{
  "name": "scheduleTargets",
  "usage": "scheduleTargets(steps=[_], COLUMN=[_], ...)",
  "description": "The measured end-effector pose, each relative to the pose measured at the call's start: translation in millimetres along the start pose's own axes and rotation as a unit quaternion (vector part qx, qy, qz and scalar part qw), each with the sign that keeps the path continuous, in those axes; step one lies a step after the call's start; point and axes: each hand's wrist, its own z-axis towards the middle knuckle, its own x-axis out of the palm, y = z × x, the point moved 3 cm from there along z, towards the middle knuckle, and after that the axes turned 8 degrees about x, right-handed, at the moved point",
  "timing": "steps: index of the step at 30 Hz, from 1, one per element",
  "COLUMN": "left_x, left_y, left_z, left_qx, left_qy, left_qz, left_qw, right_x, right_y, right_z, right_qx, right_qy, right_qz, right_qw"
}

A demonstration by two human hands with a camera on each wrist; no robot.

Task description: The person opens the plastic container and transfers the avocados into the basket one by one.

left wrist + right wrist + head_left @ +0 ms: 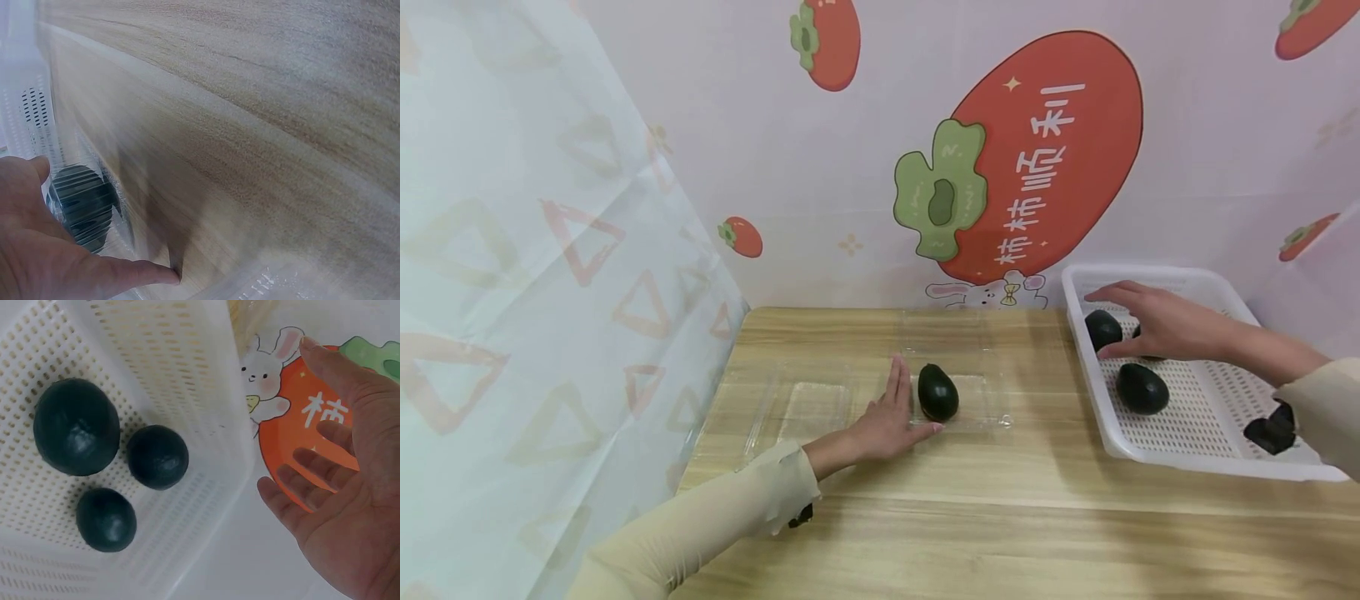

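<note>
A dark green avocado [937, 392] lies in a clear plastic container [977, 392] on the wooden table. Beside that container's left side rests my left hand [886, 423], fingers straight and thumb spread out near the front edge. The left wrist view shows the same avocado [84, 206] past the palm. Over the left part of a white perforated basket [1093, 400] hovers my right hand [1172, 325], its fingers spread with nothing between them. Three avocados sit in the basket, including a large one [76, 427]; in the head view the hand partly hides one of them.
Another clear plastic container [812, 408] stands at the left of the table. A clear lid [943, 329] rises at the back of the middle container. Behind the table hangs a printed wall cloth [850, 167], and a pale patterned sheet [550, 292] borders the left side.
</note>
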Motion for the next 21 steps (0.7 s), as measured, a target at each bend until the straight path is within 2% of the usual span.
scheduleTargets(steps=[15, 21], left_x=[0.1, 0.4], left_y=[-0.7, -0.7], left_z=[-0.2, -0.2], left_qx=[0.001, 0.0], left_qy=[-0.001, -0.001], left_qz=[0.001, 0.004], left_qw=[1.0, 1.0], right_x=[0, 2], right_y=[25, 39], right_z=[15, 22], right_qx=[0.007, -0.013], right_qy=[0.017, 0.017], right_qz=[0.023, 0.023], right_qw=[1.0, 0.999])
